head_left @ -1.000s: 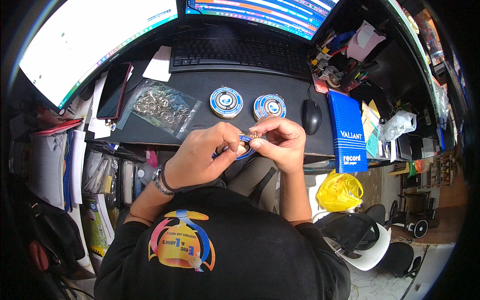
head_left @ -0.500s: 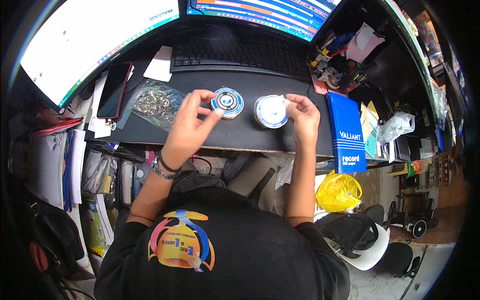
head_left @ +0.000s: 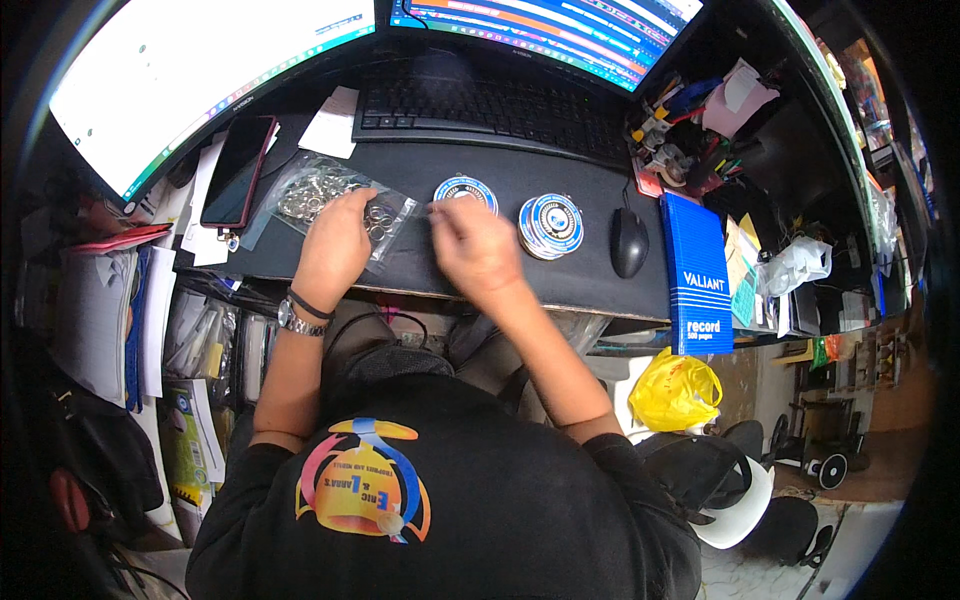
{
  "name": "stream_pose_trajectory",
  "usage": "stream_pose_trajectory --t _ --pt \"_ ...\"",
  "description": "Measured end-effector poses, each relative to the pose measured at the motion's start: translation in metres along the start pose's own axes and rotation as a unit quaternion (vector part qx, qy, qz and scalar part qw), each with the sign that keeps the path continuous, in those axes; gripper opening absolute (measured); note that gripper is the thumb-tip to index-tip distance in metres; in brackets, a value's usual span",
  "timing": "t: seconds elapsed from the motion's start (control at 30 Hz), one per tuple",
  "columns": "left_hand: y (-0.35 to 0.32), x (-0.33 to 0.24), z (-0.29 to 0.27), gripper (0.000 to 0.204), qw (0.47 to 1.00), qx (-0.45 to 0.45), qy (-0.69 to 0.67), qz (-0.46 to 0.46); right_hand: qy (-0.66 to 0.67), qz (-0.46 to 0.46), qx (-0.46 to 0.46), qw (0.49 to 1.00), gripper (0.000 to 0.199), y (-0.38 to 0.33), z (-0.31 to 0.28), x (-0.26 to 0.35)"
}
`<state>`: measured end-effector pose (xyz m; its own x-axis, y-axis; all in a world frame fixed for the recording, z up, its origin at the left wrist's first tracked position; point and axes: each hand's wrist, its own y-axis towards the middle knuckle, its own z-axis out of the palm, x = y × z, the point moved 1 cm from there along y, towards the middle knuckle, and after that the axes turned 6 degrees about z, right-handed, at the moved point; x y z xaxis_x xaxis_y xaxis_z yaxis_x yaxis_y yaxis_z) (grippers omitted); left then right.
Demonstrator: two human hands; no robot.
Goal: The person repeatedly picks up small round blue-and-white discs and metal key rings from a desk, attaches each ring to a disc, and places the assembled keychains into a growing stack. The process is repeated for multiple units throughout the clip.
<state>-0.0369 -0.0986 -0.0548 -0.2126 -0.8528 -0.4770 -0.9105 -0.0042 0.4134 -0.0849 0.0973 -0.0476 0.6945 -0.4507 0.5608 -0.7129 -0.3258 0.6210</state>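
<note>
My left hand [head_left: 338, 240] is over a clear plastic bag [head_left: 392, 225] of silvery metal rings [head_left: 318, 192], its fingers curled down onto the bag's near side. To its right, my right hand [head_left: 480, 248] is closed and a little blurred, fingertips pinched together beside the bag. What the pinch holds is too small to make out. Just beyond that hand lies a round blue-and-white disc [head_left: 466, 187], its near part covered by the fingers. A stack of similar round discs [head_left: 551, 226] sits farther right, the top one showing a dark ring pattern; neither hand touches it.
A black mouse [head_left: 629, 243] and a blue record book [head_left: 697, 275] lie on the right of the black desk. Behind are a keyboard [head_left: 490, 118] and two lit monitors [head_left: 540, 40]. A phone [head_left: 238, 172] lies on papers at left; a pen holder [head_left: 665, 140] stands back right.
My right hand has left the disc stack and swung left beside the bag. My left hand has moved from the single disc onto the bag. The stack's top now shows a dark pattern instead of white.
</note>
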Motion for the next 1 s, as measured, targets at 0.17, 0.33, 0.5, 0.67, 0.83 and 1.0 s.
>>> stream_pose_trajectory --t 0.17,0.33,0.5,0.67,0.83,1.0 --pt "0.004 -0.002 -0.008 0.029 0.997 -0.011 -0.069 -0.038 -0.108 0.037 0.201 0.973 0.012 0.004 0.044 0.021" --pt "0.008 -0.001 -0.01 0.027 0.995 -0.028 -0.088 -0.042 -0.12 0.043 0.219 0.967 0.01 0.006 0.049 0.019" --pt "0.012 0.002 -0.008 0.024 0.995 -0.011 -0.09 -0.042 -0.104 -0.006 0.202 0.974 0.013 0.002 0.052 0.013" --pt "0.012 0.002 -0.006 0.02 0.998 0.005 -0.062 -0.005 -0.081 0.023 0.167 0.982 0.016 -0.002 0.05 0.012" --pt "0.022 -0.009 0.002 0.02 0.995 0.009 -0.103 0.001 0.03 0.01 0.039 0.999 0.011 -0.009 0.027 0.019" --pt "0.037 -0.036 0.024 0.047 0.993 0.02 -0.11 0.019 0.171 0.202 -0.004 0.964 0.007 -0.025 -0.004 0.015"
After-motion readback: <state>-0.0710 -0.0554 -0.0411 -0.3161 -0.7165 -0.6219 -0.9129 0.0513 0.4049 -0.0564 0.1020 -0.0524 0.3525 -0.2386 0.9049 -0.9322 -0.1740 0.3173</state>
